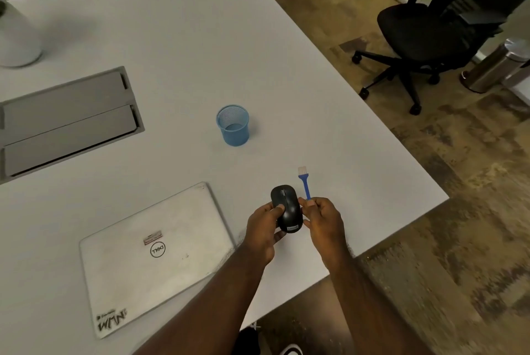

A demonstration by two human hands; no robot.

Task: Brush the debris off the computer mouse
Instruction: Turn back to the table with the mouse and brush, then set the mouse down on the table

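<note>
A black computer mouse (286, 208) is held a little above the white table (183, 39), near its right front corner. My left hand (262, 229) grips the mouse from the left side, thumb on top. My right hand (324, 218) pinches the lower end of a small blue brush (304, 184) just right of the mouse. The brush points away from me, its pale bristles at the far tip, apart from the mouse. No debris is visible on the mouse at this size.
A closed silver laptop (155, 254) lies left of my hands. A blue mesh cup (233, 125) stands beyond them. A grey cable hatch (66, 122) is at the left, a white pot (17, 36) far left. A black office chair (424, 30) stands on the floor at right.
</note>
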